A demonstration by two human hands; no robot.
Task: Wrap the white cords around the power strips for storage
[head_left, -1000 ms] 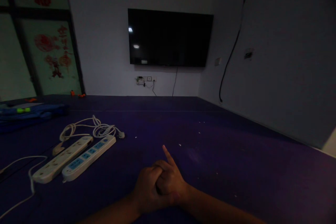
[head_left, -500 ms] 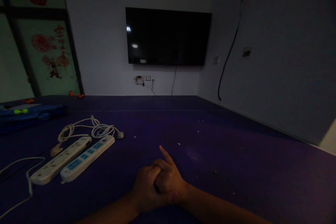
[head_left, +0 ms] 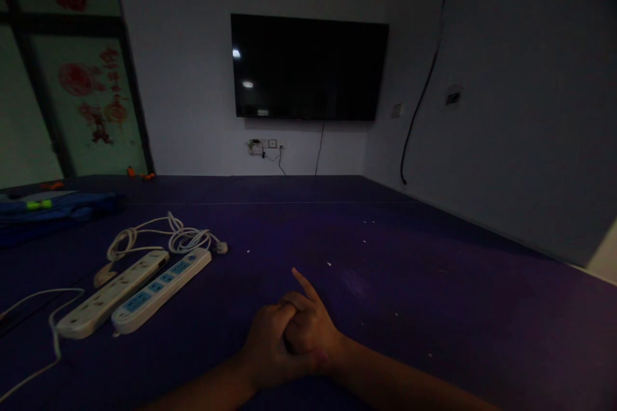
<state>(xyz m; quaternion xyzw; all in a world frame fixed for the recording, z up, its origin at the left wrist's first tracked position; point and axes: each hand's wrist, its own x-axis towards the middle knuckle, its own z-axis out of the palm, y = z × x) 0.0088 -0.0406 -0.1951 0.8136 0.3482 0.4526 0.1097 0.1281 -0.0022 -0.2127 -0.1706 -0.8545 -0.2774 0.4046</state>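
Both my hands rest clasped together on the dark purple table (head_left: pixel 409 257), low in the middle of the view. My left hand (head_left: pixel 267 352) is closed into a fist against my right hand (head_left: pixel 314 332), which wraps over it. Only the right index finger sticks out, pointing up and to the left. Neither hand holds any object. Nearest to them, on the left, lie two white power strips side by side: one with blue sockets (head_left: pixel 161 292) and one plain (head_left: pixel 112 296). Their coiled white cables (head_left: pixel 180 237) lie just beyond.
A loose white cord (head_left: pixel 53 327) runs along the table's left edge. A blue bag with a green item (head_left: pixel 48 209) lies at the far left. A dark wall-mounted TV (head_left: pixel 308 67) hangs ahead, a glass door (head_left: pixel 91 96) stands at the left, and a wall runs along the table's right side.
The view has shifted slightly. My clasped hands have stayed where they were, with the index finger still out.
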